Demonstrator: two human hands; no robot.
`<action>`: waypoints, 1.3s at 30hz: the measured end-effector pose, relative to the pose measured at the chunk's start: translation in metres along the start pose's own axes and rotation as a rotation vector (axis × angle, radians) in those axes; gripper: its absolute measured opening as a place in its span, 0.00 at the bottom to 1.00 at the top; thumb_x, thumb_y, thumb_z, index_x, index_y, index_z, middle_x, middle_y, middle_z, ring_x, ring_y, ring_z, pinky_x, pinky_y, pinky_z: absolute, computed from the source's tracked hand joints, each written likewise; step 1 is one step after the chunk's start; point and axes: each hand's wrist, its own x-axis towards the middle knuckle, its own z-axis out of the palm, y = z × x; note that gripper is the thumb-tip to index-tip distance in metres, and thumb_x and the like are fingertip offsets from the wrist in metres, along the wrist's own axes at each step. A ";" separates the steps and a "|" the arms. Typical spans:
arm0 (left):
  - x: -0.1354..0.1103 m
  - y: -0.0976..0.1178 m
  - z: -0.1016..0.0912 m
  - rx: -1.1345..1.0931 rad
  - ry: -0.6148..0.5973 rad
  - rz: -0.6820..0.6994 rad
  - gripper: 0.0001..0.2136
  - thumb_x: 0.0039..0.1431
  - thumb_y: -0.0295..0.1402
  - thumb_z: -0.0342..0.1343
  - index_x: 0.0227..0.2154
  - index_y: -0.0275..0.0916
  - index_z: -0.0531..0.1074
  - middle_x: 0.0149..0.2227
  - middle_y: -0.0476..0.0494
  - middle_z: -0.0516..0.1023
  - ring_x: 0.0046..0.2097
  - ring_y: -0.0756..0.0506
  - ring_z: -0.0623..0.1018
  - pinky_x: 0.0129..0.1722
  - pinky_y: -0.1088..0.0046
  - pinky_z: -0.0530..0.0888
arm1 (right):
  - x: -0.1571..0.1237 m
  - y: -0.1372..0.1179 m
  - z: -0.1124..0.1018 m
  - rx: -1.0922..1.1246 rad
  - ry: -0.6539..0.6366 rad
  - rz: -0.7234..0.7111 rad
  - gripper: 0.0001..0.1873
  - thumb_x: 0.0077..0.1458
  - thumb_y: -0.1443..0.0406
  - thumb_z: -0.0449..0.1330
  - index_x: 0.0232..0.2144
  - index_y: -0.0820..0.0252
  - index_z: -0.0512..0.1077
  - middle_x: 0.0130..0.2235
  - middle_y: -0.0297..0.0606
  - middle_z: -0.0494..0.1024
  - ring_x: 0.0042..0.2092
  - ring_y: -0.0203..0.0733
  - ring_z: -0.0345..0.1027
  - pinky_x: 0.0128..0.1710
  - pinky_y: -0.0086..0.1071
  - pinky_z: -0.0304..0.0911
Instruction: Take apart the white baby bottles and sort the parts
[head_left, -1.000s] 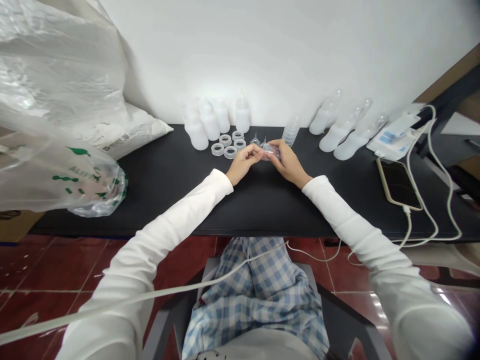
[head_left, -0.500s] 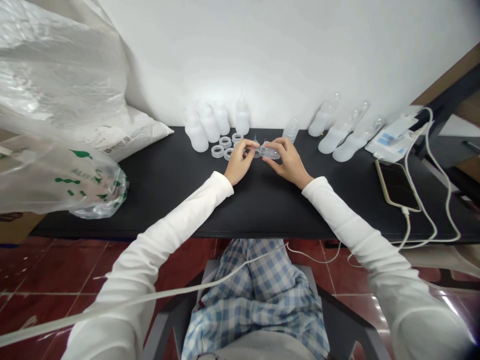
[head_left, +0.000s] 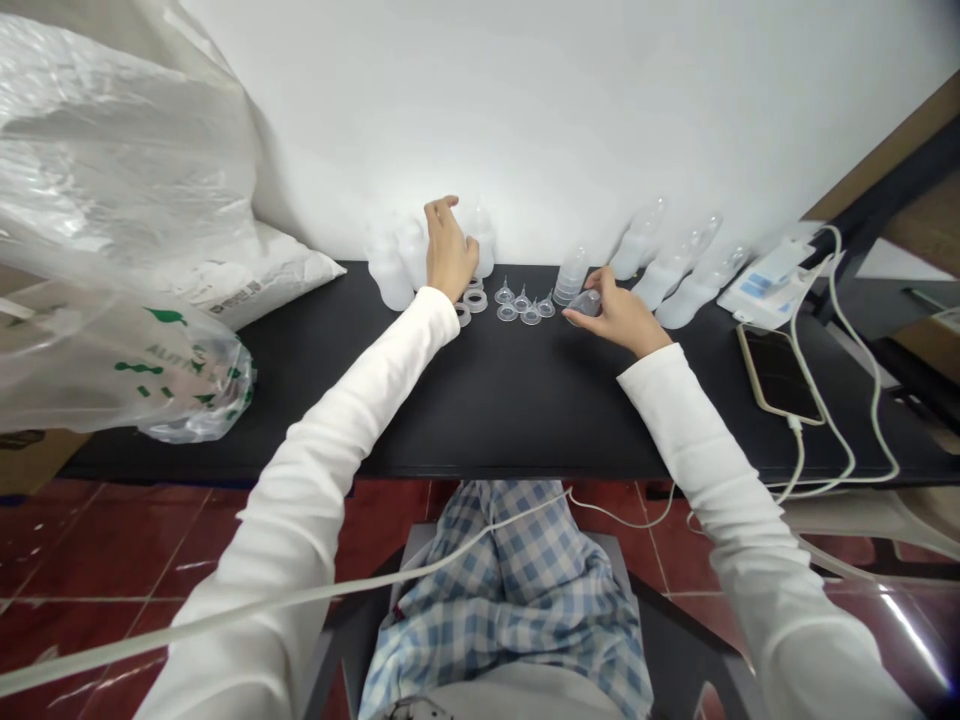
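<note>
My right hand (head_left: pixel 619 315) is closed on a clear dome-shaped bottle cap (head_left: pixel 585 305), held low over the black table by thumb and fingers. My left hand (head_left: pixel 451 255) is among the white baby bottles at the back, thumb and fingers apart. It covers part of the bottle row, and I see nothing gripped in it. Several clear bottle nipples (head_left: pixel 523 298) stand on the table between my hands. White screw rings (head_left: pixel 475 298) lie just beside my left wrist, partly hidden by it. A stack of clear caps (head_left: pixel 572 275) stands behind my right hand.
White bottles (head_left: pixel 390 270) stand at the back left; capped bottles (head_left: pixel 686 265) stand at the back right. A phone (head_left: pixel 780 370) with a white cable and a white box (head_left: pixel 769 285) lie farther right. Plastic bags (head_left: pixel 172 375) cover the table's left end. A white wall rises behind.
My hands have parted: the left went up and left to the bottles, the right moved right with the clear cap. The nipples between them now show fully.
</note>
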 end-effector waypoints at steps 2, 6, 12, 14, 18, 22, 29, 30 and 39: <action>0.012 0.003 0.006 0.097 0.028 0.044 0.29 0.57 0.26 0.57 0.61 0.45 0.61 0.67 0.32 0.60 0.65 0.34 0.67 0.68 0.49 0.65 | -0.001 0.000 0.002 -0.056 -0.044 0.046 0.40 0.56 0.38 0.61 0.55 0.63 0.62 0.32 0.40 0.76 0.29 0.50 0.71 0.34 0.40 0.64; 0.030 0.000 0.022 0.279 0.012 0.088 0.34 0.59 0.29 0.55 0.68 0.39 0.54 0.72 0.32 0.55 0.71 0.33 0.58 0.72 0.44 0.55 | -0.002 0.000 0.005 -0.114 -0.101 0.088 0.42 0.57 0.38 0.60 0.58 0.65 0.60 0.33 0.43 0.77 0.32 0.56 0.74 0.36 0.43 0.66; 0.049 -0.018 0.042 0.207 -0.097 0.053 0.31 0.59 0.39 0.58 0.64 0.38 0.61 0.62 0.28 0.69 0.69 0.28 0.59 0.70 0.39 0.55 | 0.001 0.002 0.000 -0.076 0.032 0.077 0.38 0.65 0.39 0.48 0.59 0.65 0.60 0.40 0.51 0.79 0.41 0.60 0.76 0.45 0.49 0.67; 0.048 -0.019 0.045 0.283 -0.137 -0.013 0.29 0.58 0.37 0.58 0.61 0.34 0.63 0.60 0.24 0.69 0.67 0.25 0.63 0.69 0.39 0.57 | 0.002 0.001 0.000 -0.070 0.102 0.072 0.35 0.68 0.41 0.43 0.57 0.66 0.62 0.41 0.52 0.79 0.44 0.59 0.75 0.48 0.49 0.66; 0.038 -0.024 0.047 0.351 -0.171 -0.045 0.25 0.61 0.34 0.58 0.60 0.38 0.61 0.57 0.26 0.70 0.65 0.28 0.69 0.64 0.42 0.65 | 0.004 -0.004 -0.001 -0.069 0.220 0.070 0.32 0.70 0.44 0.40 0.53 0.63 0.65 0.39 0.49 0.78 0.44 0.56 0.73 0.50 0.50 0.64; 0.026 -0.024 0.049 0.180 -0.250 0.121 0.23 0.64 0.31 0.57 0.59 0.42 0.59 0.52 0.33 0.74 0.56 0.34 0.77 0.57 0.46 0.71 | 0.004 -0.012 -0.002 -0.074 0.338 0.051 0.28 0.72 0.46 0.39 0.49 0.60 0.67 0.39 0.47 0.76 0.44 0.53 0.71 0.50 0.49 0.63; -0.015 0.037 0.018 0.283 -0.223 0.386 0.19 0.68 0.37 0.54 0.61 0.48 0.65 0.62 0.37 0.71 0.64 0.36 0.71 0.64 0.51 0.66 | -0.003 -0.031 0.000 -0.005 0.390 -0.033 0.27 0.72 0.50 0.40 0.55 0.60 0.67 0.46 0.50 0.74 0.50 0.55 0.71 0.52 0.50 0.63; -0.024 0.044 0.011 0.339 -0.246 0.433 0.19 0.68 0.36 0.54 0.60 0.48 0.67 0.64 0.37 0.70 0.65 0.35 0.69 0.65 0.50 0.65 | -0.004 -0.035 0.002 0.023 0.385 -0.058 0.27 0.72 0.49 0.41 0.58 0.60 0.65 0.47 0.49 0.74 0.50 0.55 0.71 0.52 0.51 0.63; -0.074 0.037 0.005 0.459 -0.446 0.672 0.25 0.71 0.36 0.48 0.69 0.43 0.61 0.65 0.36 0.73 0.66 0.36 0.70 0.63 0.56 0.68 | -0.007 -0.061 0.024 0.176 0.217 -0.174 0.25 0.65 0.46 0.56 0.51 0.58 0.69 0.41 0.43 0.78 0.41 0.50 0.72 0.48 0.46 0.64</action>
